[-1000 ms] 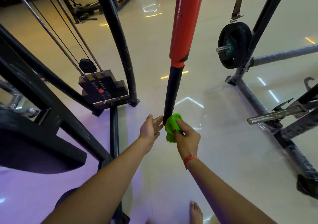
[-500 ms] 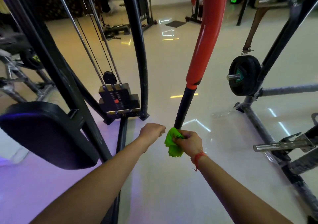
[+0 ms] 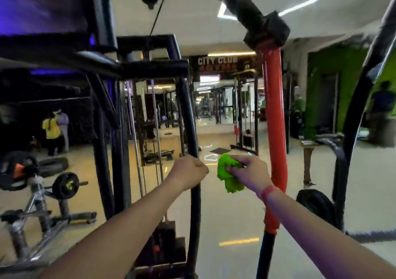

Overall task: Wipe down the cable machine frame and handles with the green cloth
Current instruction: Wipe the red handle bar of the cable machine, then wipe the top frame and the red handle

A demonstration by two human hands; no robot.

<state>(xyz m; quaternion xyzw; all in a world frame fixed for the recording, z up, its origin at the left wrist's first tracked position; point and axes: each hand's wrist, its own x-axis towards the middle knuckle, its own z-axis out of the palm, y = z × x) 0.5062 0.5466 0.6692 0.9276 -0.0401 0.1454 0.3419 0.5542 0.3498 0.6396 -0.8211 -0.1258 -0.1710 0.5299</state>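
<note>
The cable machine's red padded upright (image 3: 275, 128) rises just right of centre and turns into a bare black tube (image 3: 264, 255) low down. My right hand (image 3: 249, 174) grips the bunched green cloth (image 3: 228, 174) in the air, a little left of the red pad and apart from it. My left hand (image 3: 190, 171) is curled into a fist with nothing visible in it. It overlaps a black frame post (image 3: 188, 118) that runs behind it. The whole view is motion-blurred.
A weight stack (image 3: 166, 246) with cables sits low behind the black post. A weight plate (image 3: 315, 206) hangs at the lower right by a curved black bar (image 3: 355, 111). A plate rack (image 3: 42, 203) stands at the left. People stand far left (image 3: 53, 128) and far right (image 3: 381, 107).
My view has swung up from the floor to the gym ahead. Both hands have risen along the machine, and the cloth has come off the lower black tube.
</note>
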